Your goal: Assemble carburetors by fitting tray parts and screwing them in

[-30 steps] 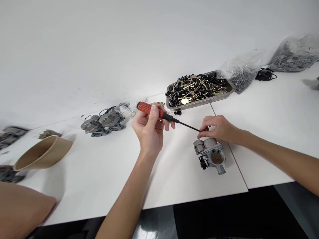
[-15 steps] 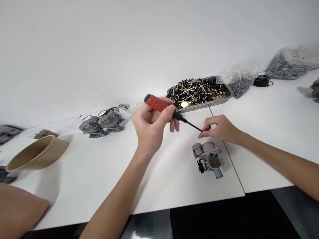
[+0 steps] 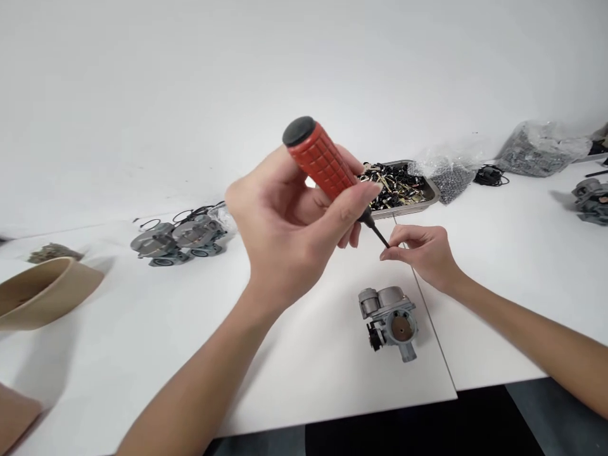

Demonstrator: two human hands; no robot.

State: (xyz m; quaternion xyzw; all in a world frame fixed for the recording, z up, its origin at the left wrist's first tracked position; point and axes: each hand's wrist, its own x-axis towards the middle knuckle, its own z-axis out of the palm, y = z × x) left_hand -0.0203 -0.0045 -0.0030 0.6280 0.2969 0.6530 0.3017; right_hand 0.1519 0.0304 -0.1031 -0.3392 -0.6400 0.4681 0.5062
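My left hand (image 3: pixel 289 234) is wrapped around a screwdriver (image 3: pixel 327 161) with a red ribbed handle and a black end cap. Its dark shaft slants down to the right, reaching the pinched fingertips of my right hand (image 3: pixel 420 253). Whatever those fingers hold at the tip is too small to make out. Below both hands, a grey metal carburetor (image 3: pixel 390 320) rests on the white table, its round bore with a brown plate facing me. Neither hand touches it.
Behind my hands stands a metal tray (image 3: pixel 418 206) of small black and brass-coloured parts. Bubble-wrap bags (image 3: pixel 544 149) lie to its right. Two carburetors (image 3: pixel 178 240) sit left, near a beige round container (image 3: pixel 71 285). Another carburetor (image 3: pixel 591 199) is far right. A table seam (image 3: pixel 434 332) runs beside the nearest carburetor.
My left hand and the screwdriver have come up closer to the camera, the handle tilting more upright. The right fingers stay pinched at the shaft's tip. The view has shifted slightly.
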